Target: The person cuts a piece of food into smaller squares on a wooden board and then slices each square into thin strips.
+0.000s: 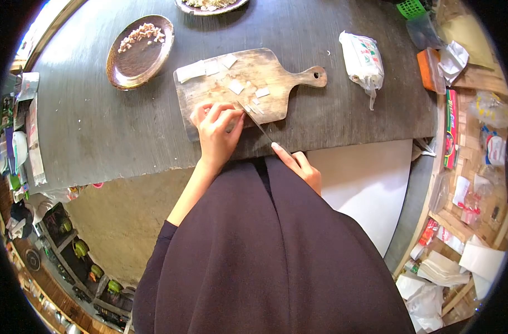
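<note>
A wooden cutting board (276,83) with a handle lies near the table's front edge. Several flat white pieces (236,87) are spread over it, with larger ones along its upper left edge. My left hand (217,131) rests at the board's lower edge, fingers curled and pressed together; what they hold, if anything, is hidden. My right hand (299,167) is wrapped round the handle of a knife (259,127). The blade points up and left, its tip over the board beside my left fingertips and close to some small cut white bits.
A brown plate (137,64) with small chopped pieces sits left behind the board, and another plate (211,11) of food at the far edge. At right lie a white plastic package (363,60) and an orange container (430,69). Shelves with goods line both sides.
</note>
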`<state>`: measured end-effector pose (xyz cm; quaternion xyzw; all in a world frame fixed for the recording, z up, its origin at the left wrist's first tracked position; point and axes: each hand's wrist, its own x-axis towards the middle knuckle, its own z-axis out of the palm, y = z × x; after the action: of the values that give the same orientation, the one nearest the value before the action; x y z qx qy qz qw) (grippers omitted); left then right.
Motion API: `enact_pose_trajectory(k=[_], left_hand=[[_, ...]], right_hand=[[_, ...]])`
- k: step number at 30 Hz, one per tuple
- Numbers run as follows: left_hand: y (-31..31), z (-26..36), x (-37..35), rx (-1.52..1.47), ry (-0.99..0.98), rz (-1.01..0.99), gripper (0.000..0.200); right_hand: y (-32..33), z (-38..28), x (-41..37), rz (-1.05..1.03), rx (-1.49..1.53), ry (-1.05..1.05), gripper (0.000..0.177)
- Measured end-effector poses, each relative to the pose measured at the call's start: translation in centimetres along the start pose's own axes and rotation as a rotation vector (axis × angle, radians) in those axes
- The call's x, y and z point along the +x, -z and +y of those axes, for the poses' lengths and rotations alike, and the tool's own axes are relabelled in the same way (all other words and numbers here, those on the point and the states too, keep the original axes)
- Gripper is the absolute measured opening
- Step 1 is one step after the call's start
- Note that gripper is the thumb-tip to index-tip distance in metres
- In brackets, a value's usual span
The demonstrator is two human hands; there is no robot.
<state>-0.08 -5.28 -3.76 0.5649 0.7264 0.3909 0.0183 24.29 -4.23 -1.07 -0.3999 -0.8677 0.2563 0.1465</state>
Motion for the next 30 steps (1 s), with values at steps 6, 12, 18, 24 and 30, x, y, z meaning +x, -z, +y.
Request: enact_pose_trajectory(k=[6, 12, 18, 24, 30], left_hand=[[-0.1, -0.3, -0.2, -0.003, 0.001, -0.001, 0.015], [0.0, 0.0, -0.1, 0.029, -0.011, 0.018, 0.017], [0.0, -0.1, -0.3, 0.008, 0.002, -0.003, 0.016], [0.0, -0.3, -0.3, 0.015, -0.005, -0.002, 0.016], [0.1, -0.1, -0.2, 0.004, -0.006, -0.003, 0.016]], right_hand=[[0.3, -0.2, -0.4, 0.044, 0.023, 0.015, 0.064], [0.6, -0.1, -0.8, 0.003, 0.011, 0.022, 0.064], [0.7, -0.8, -0.3, -0.006, -0.028, -0.008, 0.063], [-1.1, 0.0, 0.2, 0.072, -0.002, 0.044, 0.064], [-0.6, 0.3, -0.5, 0.057, -0.03, 0.054, 0.063]])
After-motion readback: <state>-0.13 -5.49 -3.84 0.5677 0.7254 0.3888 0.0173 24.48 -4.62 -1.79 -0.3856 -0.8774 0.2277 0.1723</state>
